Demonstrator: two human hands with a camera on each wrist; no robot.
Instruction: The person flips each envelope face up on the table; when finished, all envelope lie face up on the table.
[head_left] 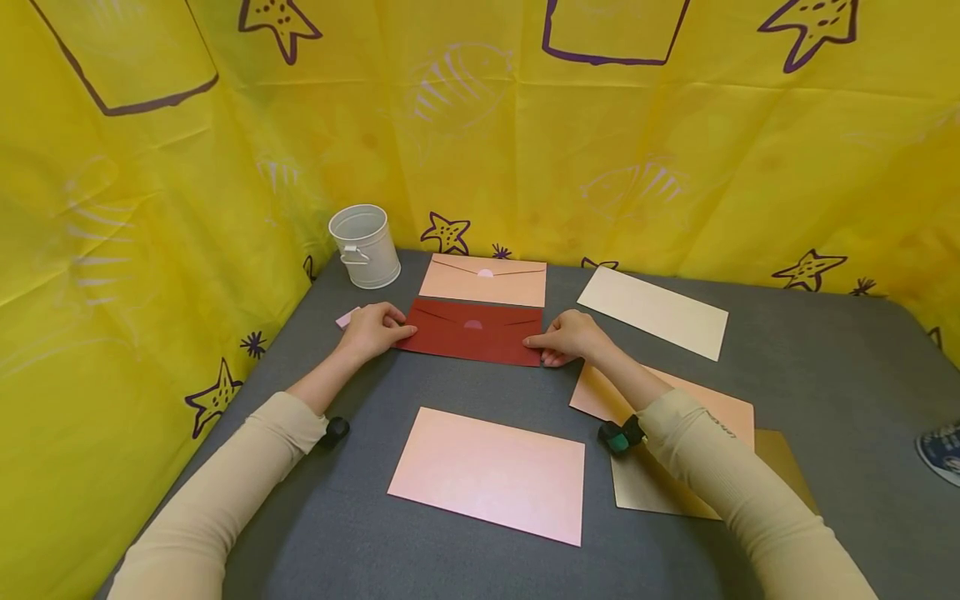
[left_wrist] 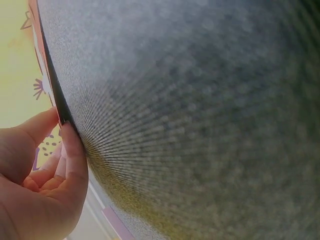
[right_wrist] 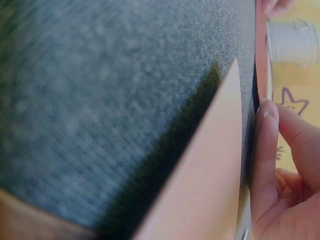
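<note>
Nearest to me, in front of the red envelope, a pink sheet (head_left: 487,475) lies flat on the grey bench (head_left: 825,417). My forearms reach past it on either side, sleeves low over the cloth. My right forearm crosses a peach envelope (head_left: 600,396) and a gold sheet (head_left: 645,487) that sit to the near right of the red envelope.

The red envelope (head_left: 472,332) lies flat with its flap side up, long edge toward me. I judge it light, thin and fairly stiff, a card-paper thing that will crease if bent and may slide easily on the felt-like surface. The short ends look like the best place to take it, thumb and fingertips at the edge, since the flat face gives nothing to grip.

My left hand (head_left: 372,329) is at its left end, fingers curled, thumb and forefinger pinching the edge; the left wrist view shows that thin edge between them. My right hand (head_left: 570,337) is at the right end, fingers curled likewise, fingertips on the near right corner and pinching it.

Beyond the red envelope, almost touching its far edge, lies a peach envelope with its flap up (head_left: 483,280). To the far right is a cream envelope (head_left: 652,312), to the far left a white tin bucket (head_left: 365,245) against the yellow curtain (head_left: 675,150).
</note>
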